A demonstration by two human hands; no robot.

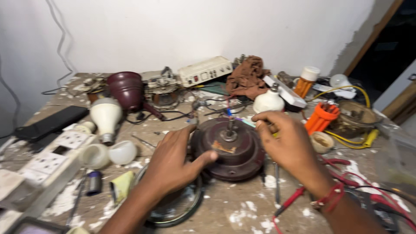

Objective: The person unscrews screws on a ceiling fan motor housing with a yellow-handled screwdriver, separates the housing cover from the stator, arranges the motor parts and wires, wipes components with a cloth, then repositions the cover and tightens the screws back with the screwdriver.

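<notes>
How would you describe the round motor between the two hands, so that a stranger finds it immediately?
Look at the middle of the cluttered workbench. The left hand and right hand grip a dark maroon disc-shaped motor. Only it has a metal shaft rising from its centre.

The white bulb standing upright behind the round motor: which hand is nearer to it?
Right. The right hand sits just below the white bulb, at the motor's right edge; the left hand is farther, on the motor's left side.

Large white bulb (105, 116), maroon dome (126, 89), brown rag (248, 76), perhaps an orange holder (321, 116).
</notes>
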